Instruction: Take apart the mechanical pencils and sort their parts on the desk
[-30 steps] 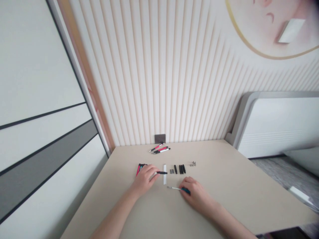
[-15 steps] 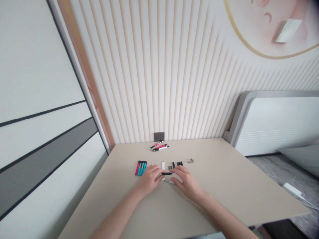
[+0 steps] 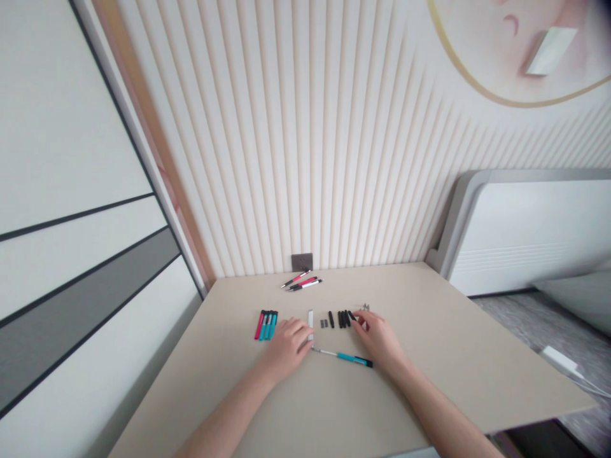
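My right hand (image 3: 376, 332) pinches a short black pen grip (image 3: 352, 315) at the right end of a row of similar black grips (image 3: 344, 319). My left hand (image 3: 289, 342) rests on the table, fingers bent and thumb apart, beside narrow white strips (image 3: 310, 316); whether it touches them I cannot tell. A teal pen (image 3: 351, 359) with a black end lies between the hands, its thin pale inner part bare and its tip close to my left thumb. Left of that hand, one red and several teal pen barrels (image 3: 266, 326) lie side by side.
Small grey pieces (image 3: 324, 323) and a single black grip (image 3: 331, 319) lie near the strips. Small metal bits (image 3: 365, 307) sit behind my right hand. Red and white pens (image 3: 303, 283) lie at the back of the table (image 3: 420, 356), under a wall socket (image 3: 302, 262).
My right hand has moved right with the black grip, from between both hands to the row of grips. The teal pen now lies uncovered. My left hand has stayed about in place.
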{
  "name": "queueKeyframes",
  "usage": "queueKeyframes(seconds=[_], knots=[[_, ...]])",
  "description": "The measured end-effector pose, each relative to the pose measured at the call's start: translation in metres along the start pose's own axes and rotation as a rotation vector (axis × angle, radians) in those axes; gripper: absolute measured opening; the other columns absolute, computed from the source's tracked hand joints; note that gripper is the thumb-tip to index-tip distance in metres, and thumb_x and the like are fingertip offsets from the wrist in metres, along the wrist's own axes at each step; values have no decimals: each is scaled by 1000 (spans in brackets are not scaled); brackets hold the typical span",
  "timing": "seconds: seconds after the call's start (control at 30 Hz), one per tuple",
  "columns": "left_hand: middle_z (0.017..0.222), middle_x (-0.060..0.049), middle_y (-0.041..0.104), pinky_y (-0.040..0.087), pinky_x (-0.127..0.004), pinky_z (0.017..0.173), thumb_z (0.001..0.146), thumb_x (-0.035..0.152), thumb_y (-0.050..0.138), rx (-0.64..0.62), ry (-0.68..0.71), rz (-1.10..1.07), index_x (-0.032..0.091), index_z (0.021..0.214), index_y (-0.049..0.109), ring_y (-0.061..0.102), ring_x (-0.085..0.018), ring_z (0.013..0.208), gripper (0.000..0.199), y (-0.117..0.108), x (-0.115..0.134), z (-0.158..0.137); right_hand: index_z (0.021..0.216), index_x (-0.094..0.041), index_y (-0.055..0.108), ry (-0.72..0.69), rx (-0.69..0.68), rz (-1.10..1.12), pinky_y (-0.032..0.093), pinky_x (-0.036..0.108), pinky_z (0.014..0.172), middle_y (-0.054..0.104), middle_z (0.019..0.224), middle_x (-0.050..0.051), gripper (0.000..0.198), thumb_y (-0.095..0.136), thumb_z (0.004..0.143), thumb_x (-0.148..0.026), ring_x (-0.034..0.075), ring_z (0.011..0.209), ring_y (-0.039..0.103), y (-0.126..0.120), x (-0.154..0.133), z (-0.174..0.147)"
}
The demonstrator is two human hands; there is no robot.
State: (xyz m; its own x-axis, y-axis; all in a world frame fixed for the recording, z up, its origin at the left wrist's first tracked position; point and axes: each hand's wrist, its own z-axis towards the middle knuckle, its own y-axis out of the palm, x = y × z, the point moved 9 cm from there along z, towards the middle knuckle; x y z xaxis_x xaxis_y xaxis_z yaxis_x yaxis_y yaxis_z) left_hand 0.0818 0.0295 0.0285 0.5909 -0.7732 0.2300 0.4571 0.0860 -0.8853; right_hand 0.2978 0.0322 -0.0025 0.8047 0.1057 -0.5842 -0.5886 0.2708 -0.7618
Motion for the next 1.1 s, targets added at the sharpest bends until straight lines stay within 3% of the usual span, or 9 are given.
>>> queueKeyframes(seconds=[0.27, 0.67, 0.87, 0.97, 1.1], knots=[[98, -3, 63, 40, -38, 86, 91, 21, 59, -59, 117, 61, 22, 90, 67, 55, -20, 95, 9, 4, 17, 1, 105, -22, 66, 35, -25, -92, 43, 26, 78, 68, 90, 4, 23, 52, 89, -29, 20, 88, 62, 6, 3, 3], [100, -2, 64, 38, -38, 84, 90, 18, 60, -132, 134, 71, 22, 86, 66, 55, -20, 95, 8, 11, 17, 2, 111, -20, 65, 15, -99, -43, 45, 28, 81, 67, 98, 6, 27, 51, 87, -23, 20, 92, 61, 12, 6, 0], [100, -3, 65, 37, -41, 87, 91, 19, 59, -148, 147, 51, 21, 84, 66, 56, -20, 95, 10, 9, 20, 2, 112, -22, 64, -1, -60, -3, 45, 32, 84, 67, 97, 6, 28, 50, 89, -29, 21, 93, 60, 4, -3, -1], [99, -3, 65, 38, -39, 85, 91, 18, 59, -153, 147, 47, 21, 83, 66, 56, -21, 95, 11, 9, 20, 2, 106, -22, 66, -77, -98, 64, 46, 32, 83, 66, 94, 6, 24, 52, 90, -32, 21, 90, 60, 1, -22, -7], [97, -3, 65, 37, -40, 86, 91, 17, 57, -152, 139, 47, 21, 84, 65, 56, -20, 93, 12, 7, 21, 3, 96, -23, 68, -296, -289, 87, 43, 32, 87, 67, 93, 5, 17, 61, 87, -36, 21, 92, 59, 13, -61, -24]])
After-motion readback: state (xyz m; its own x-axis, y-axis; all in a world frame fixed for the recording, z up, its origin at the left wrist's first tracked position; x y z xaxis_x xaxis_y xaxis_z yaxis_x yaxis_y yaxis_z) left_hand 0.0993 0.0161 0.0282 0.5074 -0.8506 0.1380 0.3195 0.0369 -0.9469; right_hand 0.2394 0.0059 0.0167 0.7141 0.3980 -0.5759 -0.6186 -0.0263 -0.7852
